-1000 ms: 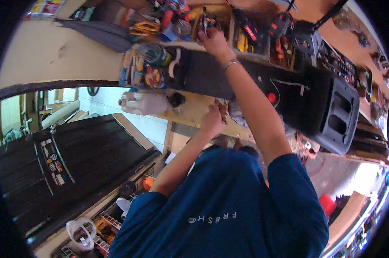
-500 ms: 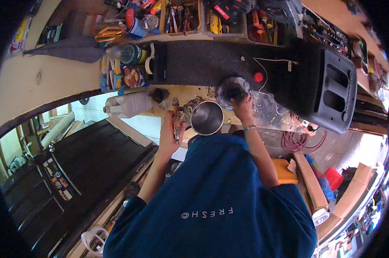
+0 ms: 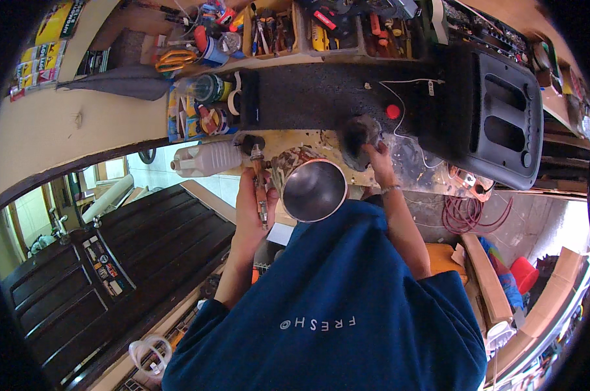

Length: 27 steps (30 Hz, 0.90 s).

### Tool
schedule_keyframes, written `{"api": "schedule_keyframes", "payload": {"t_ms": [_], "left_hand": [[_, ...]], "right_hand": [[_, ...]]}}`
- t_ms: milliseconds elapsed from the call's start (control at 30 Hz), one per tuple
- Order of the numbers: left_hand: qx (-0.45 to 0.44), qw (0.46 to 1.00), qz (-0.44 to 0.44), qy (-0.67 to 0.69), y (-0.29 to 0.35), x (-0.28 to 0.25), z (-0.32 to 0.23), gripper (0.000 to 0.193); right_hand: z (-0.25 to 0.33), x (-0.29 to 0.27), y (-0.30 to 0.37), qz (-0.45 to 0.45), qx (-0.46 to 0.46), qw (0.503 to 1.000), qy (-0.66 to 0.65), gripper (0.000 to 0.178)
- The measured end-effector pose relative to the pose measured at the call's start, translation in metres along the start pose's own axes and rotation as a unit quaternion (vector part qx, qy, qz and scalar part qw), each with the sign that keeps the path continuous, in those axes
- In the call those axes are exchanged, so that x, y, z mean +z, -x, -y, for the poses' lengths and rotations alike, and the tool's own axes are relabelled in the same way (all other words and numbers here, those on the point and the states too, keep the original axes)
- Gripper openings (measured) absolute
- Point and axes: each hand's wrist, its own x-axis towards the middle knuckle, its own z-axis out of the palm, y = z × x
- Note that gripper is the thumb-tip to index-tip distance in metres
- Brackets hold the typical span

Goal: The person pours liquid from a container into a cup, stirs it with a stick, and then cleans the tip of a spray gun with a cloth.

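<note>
Centre of frame: metal cup (image 3: 313,190), with the left hand (image 3: 252,208) and its screwdriver (image 3: 259,186) just to its left. Upper right of the cup: right hand (image 3: 378,159) on a lump (image 3: 357,138). Plastic jug (image 3: 207,159) further left; speaker cabinet (image 3: 497,117) at right; tool shelf (image 3: 308,32) along the top.

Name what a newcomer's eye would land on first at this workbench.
First the shiny metal cup lying on its side at the bench's middle, mouth toward the camera. The left hand grips a slim tool beside it, while the right hand touches a dark rounded lump. Behind, a big black speaker cabinet fills the right.
</note>
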Motion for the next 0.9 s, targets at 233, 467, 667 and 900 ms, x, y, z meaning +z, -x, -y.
{"api": "schedule_keyframes", "payload": {"t_ms": [233, 467, 667, 900], "left_hand": [[-0.107, 0.987, 0.067, -0.103, -0.017, 0.008, -0.007, 0.042], [-0.008, 0.989, 0.106, -0.101, -0.041, 0.018, -0.009, 0.024], [0.01, 0.977, 0.183, -0.104, -0.052, -0.005, -0.022, 0.037], [-0.007, 0.92, 0.305, -0.244, -0.043, 0.015, -0.029, 0.075]], "right_hand": [[0.097, -0.047, 0.141, 0.023, -0.042, 0.957, -0.287, 0.054], [0.21, -0.008, 0.183, 0.207, -0.552, 0.744, 0.314, 0.07], [0.24, -0.016, 0.173, 0.29, -0.618, 0.563, 0.465, 0.068], [0.203, -0.012, 0.153, 0.408, -0.49, 0.491, 0.594, 0.048]]}}
